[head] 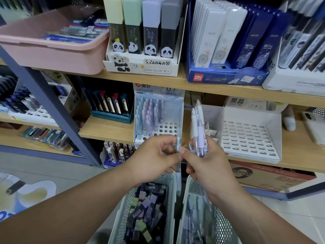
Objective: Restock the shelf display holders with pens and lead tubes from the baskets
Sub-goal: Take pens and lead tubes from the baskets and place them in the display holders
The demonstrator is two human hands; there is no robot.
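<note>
- The right grip [207, 164] is closed round a small bunch of pens [198, 127], which stand upright out of the fist with their capped ends up.
- The left grip [154, 155] is closed too, its fingertips pinching a single pen [178, 180] by the upper barrel. That pen hangs tip down over the gap between the two baskets.
- The two grips meet just in front of the pen holder [179, 111] on the middle shelf [109, 129]. The step in hand looks like peeling one pen off the bunch to seat it.
- To do it well, I would turn the single pen tip down over a free hole, drop it straight and let go only once it stands. The bunch should stay well clear of the rows already standing, so nothing gets knocked over.
- The holder is a pale box with a perforated base. Pens fill its left and back rows, while the holes at the front right are bare.
- The pens have clear barrels tinted lilac or pale blue, white rubber sleeves and small barcode stickers. Smooth and slim, they will likely slip if held loosely.
- More pens lie in the right basket [223, 219] below. The left basket [123, 208] holds lead tubes [149, 205], dark little cases with pastel caps.
- Their likely home is the panda display [140, 66] on the upper shelf, where four tall tubes of the same kind stand.
- Much restocking appears left, as both baskets look well filled.
</note>
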